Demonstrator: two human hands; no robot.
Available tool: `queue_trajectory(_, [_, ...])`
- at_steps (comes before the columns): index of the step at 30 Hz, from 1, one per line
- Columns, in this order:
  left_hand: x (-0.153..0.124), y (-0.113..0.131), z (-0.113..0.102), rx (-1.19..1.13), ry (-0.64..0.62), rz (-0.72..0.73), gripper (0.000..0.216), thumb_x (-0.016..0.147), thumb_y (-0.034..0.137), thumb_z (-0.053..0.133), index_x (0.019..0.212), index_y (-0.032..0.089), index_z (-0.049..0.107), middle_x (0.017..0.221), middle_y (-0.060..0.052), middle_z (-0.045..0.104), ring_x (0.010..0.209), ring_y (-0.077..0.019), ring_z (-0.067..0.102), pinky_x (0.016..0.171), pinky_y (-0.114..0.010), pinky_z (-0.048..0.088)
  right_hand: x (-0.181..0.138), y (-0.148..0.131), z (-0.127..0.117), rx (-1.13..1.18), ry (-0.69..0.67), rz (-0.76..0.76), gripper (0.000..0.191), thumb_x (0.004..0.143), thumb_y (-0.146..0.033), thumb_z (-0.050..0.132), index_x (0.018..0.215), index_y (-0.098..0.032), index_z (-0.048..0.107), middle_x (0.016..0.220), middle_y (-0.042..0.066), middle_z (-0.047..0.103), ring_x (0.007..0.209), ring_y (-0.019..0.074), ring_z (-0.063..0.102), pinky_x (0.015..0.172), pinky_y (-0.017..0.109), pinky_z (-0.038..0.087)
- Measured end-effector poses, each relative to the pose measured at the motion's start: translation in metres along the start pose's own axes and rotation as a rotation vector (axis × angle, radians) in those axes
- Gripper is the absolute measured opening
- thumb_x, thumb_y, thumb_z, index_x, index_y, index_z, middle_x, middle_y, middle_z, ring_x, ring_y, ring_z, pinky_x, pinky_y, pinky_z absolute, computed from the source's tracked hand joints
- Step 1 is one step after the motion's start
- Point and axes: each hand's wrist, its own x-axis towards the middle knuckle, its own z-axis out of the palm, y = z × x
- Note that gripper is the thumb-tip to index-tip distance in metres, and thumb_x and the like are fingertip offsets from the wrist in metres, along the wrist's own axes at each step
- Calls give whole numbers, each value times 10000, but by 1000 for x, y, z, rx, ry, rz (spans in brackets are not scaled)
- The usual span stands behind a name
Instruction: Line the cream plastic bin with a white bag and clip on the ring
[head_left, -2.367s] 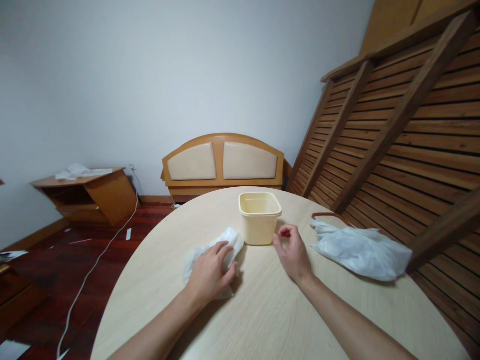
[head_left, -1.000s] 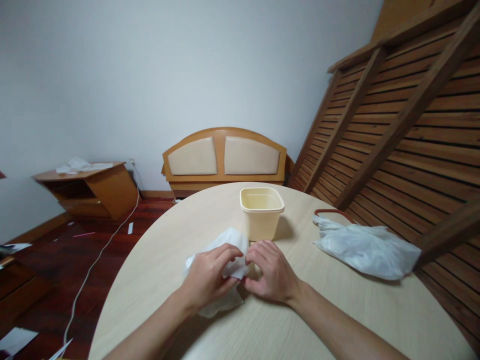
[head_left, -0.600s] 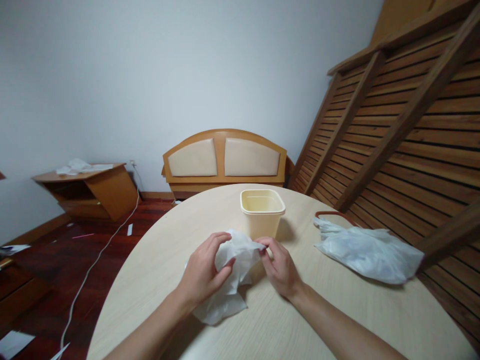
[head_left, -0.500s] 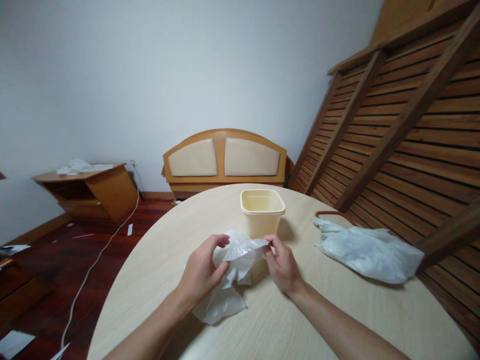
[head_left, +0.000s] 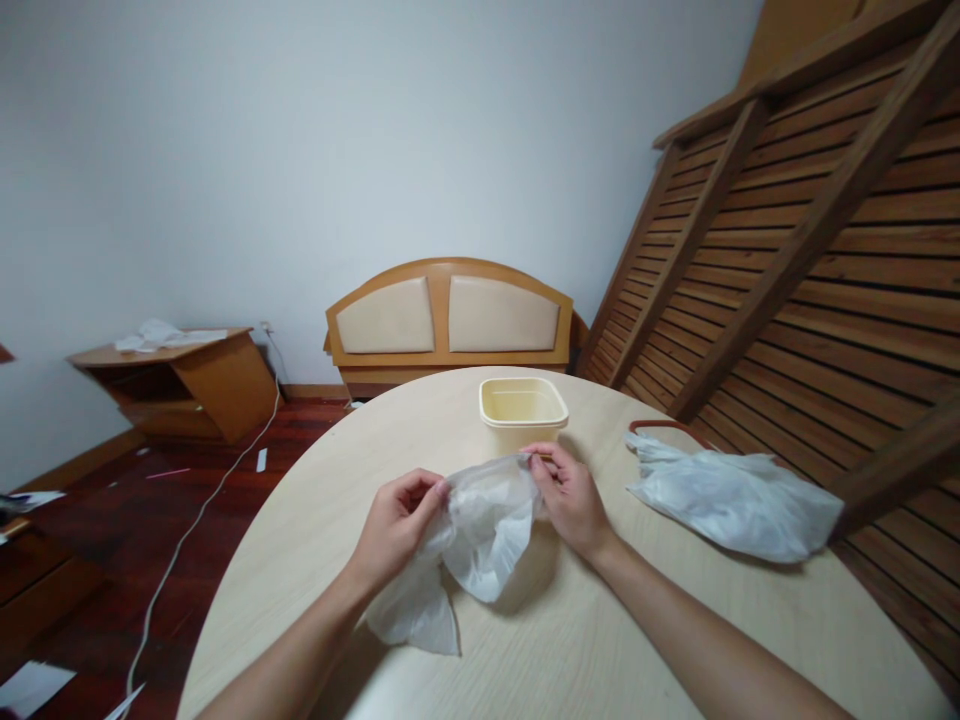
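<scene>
A thin white plastic bag point(head_left: 487, 530) hangs between my hands, its upper edge stretched from one to the other. My left hand point(head_left: 401, 520) pinches the edge on the left between thumb and fingers. On the other side, my right hand point(head_left: 574, 500) grips the right end of that edge. The lower part of the bag droops down to the left, over the table. Just behind the bag stands a cream-coloured square plastic bin point(head_left: 523, 405), upright with its top uncovered; the bag and my right hand hide its lower part.
The round pale wooden table point(head_left: 322, 500) carries a filled, knotted white plastic bag point(head_left: 739, 500) and a brown curved strip point(head_left: 667, 428) at the right. A slatted wooden frame point(head_left: 810, 290) leans beyond the table's right edge. A white cable point(head_left: 199, 525) crosses the floor at left.
My left hand has closed on the bag's edge. My right hand has risen slightly, and the edge is now spread out between both hands in front of the bin.
</scene>
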Motion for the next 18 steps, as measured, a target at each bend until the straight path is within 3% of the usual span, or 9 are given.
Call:
queue_trajectory(4, [-1,0,-1,13,60,19,399,843,532,664,786,140,712,686,-34,683,610,-134,575,545,-207,431,10,-12,-14,-198,79,-200,213,977,-330,520,968,-226,706,868,52,723,773,200,676,699,323,544])
queue_trajectory(8, [-2,-1,1,26,115,42,384,848,516,663,801,139,720,699,-36,691,623,-138,588,561,-211,448,15,-34,-22,-310,96,-339,187,970,-275,523,952,-228,703,844,44,693,739,187,638,697,334,524])
queue_trajectory(11, [-4,0,3,52,119,53,350,863,481,652,816,143,727,713,-41,703,627,-142,601,567,-218,461,12,-62,-19,-370,-47,-380,189,920,-357,627,1023,-209,685,911,54,701,790,200,642,739,354,514])
queue_trajectory(14, [-6,1,3,81,90,93,314,886,440,629,817,152,731,724,-44,716,629,-146,613,572,-227,476,4,-86,-10,-446,-236,-364,412,804,-428,778,1131,-207,658,1090,71,711,995,253,657,868,399,492])
queue_trajectory(18, [-9,5,4,135,38,163,220,900,362,623,871,169,726,816,-53,738,711,-164,659,652,-256,526,-1,-92,-1,-521,-314,-254,94,926,-273,644,991,-230,697,971,25,755,927,226,690,832,369,472])
